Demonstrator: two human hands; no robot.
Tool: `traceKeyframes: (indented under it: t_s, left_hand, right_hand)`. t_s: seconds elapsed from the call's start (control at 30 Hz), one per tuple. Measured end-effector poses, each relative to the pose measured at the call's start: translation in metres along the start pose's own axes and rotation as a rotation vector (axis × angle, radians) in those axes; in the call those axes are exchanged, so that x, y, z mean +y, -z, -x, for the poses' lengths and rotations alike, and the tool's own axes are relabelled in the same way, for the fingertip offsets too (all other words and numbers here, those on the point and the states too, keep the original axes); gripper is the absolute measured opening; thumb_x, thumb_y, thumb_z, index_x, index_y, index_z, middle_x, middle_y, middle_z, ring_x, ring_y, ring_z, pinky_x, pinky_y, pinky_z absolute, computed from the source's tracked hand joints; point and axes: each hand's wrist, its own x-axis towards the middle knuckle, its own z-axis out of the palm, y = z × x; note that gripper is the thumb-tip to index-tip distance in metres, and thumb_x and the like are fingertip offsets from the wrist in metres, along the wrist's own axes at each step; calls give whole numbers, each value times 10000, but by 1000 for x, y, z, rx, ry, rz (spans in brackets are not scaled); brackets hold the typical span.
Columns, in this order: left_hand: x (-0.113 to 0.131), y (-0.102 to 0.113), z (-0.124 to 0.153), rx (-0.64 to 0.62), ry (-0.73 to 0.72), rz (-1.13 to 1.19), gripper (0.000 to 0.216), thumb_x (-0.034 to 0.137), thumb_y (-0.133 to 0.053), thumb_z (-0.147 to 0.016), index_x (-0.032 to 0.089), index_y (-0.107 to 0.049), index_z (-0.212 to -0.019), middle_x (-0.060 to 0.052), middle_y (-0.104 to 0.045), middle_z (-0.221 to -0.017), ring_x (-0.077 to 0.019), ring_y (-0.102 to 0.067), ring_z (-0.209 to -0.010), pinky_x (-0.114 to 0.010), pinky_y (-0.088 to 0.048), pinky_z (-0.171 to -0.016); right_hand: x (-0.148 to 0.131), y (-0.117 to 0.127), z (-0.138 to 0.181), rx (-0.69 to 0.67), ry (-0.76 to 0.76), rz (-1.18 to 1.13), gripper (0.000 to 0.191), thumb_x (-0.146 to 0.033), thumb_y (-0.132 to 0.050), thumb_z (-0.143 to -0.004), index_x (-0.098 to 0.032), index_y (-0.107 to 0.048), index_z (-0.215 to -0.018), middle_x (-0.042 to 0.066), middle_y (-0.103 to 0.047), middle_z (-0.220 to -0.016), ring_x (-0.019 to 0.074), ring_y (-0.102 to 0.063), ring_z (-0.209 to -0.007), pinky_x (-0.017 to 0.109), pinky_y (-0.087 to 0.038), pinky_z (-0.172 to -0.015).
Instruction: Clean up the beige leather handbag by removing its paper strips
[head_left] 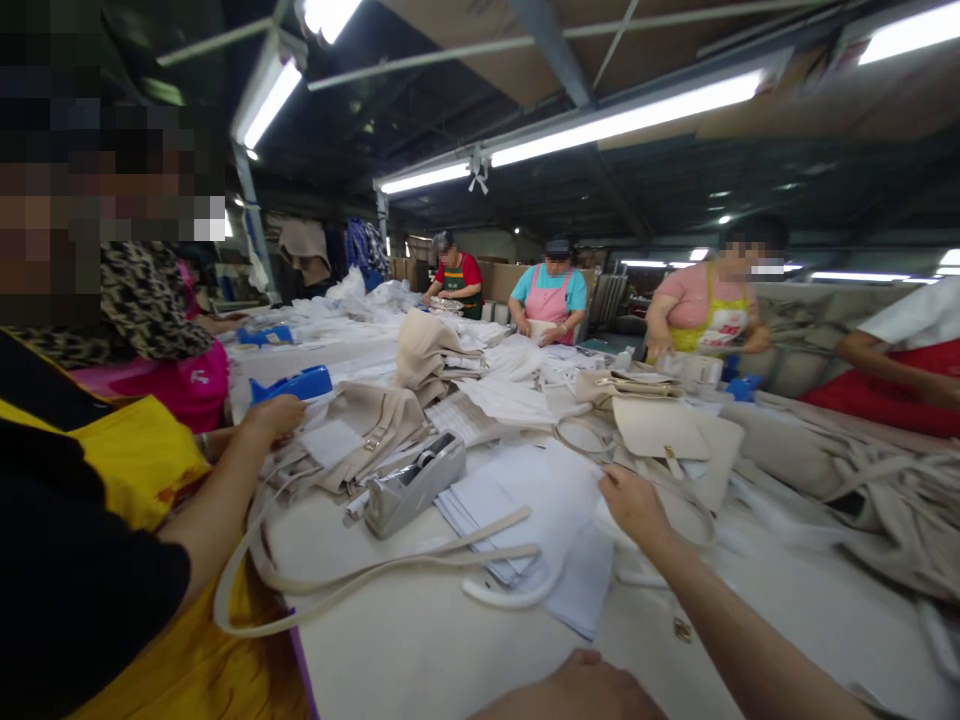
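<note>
White paper sheets (540, 500) lie stacked just right of the tape dispenser (415, 483), pinched at their far edge by the right hand (636, 505), while the left hand (581, 685) rests loose on the tabletop (420, 640) nearer the camera, steadying.

Both forearms are seen bare, with no sleeve, glove, watch or ring on the right hand (636, 505) or left hand (577, 688)

The grey metal tape dispenser (414, 482) sits on the surface (420, 640), left of the stacked white paper sheets (525, 500), before the beige fabric bag (367, 425).
</note>
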Motion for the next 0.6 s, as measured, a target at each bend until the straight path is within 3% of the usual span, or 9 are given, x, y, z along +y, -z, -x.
traceKeyframes:
  t_s: [0.07, 0.13, 0.27, 0.37, 0.5, 0.6]
  left_hand:
    - [9, 9, 18, 72, -21, 28, 428, 285, -566, -765, 181, -564, -1181, -128, -611, -1168, -285, -535, -1113, -466, -337, -988]
    - [19, 17, 33, 247, -22, 108, 474, 367, -620, -721, 188, -577, -1158, -112, -623, -1134, -273, -554, -1066, -404, -392, -948]
    - [38, 31, 52, 818, 60, 251, 213, 264, -544, -777, 197, -618, -965, -68, -646, -919, -209, -579, -891, -326, -447, -817]
    - [55, 41, 65, 1141, -103, 331, 82, 228, -510, -812, 174, -564, -781, -39, -585, -762, -163, -550, -752, -283, -439, -726]
    - [80, 65, 94, 1351, -354, 510, 134, 221, -478, -855, 182, -508, -731, 13, -500, -655, -113, -487, -626, -234, -416, -631]
    - [97, 89, 106, 1451, -286, 572, 75, 251, -494, -855, 188, -526, -831, 7, -535, -719, -123, -511, -684, -248, -432, -671]
  right_hand:
    - [12, 34, 18, 22, -22, -48, 264, -270, -353, -820, -191, -604, -798, 29, -648, -760, 156, -563, -730, 251, -376, -665]
    - [21, 66, 43, 44, -46, -89, 258, -293, -351, -814, -201, -583, -749, -2, -618, -693, 143, -552, -679, 236, -379, -622]
    - [28, 108, 92, 90, -109, -142, 346, -384, -301, -843, -203, -513, -638, -19, -540, -568, 134, -517, -569, 225, -361, -513]
    - [29, 124, 115, 131, -110, -173, 364, -410, -308, -836, -204, -474, -586, -12, -519, -554, 132, -488, -548, 230, -336, -498]
    - [28, 141, 130, 144, -73, -140, 246, -321, -397, -770, -198, -531, -605, -1, -559, -594, 143, -514, -599, 240, -340, -562]
    - [25, 151, 134, 126, -97, -89, 164, -259, -439, -726, -199, -574, -655, 11, -617, -650, 151, -548, -638, 238, -338, -580]
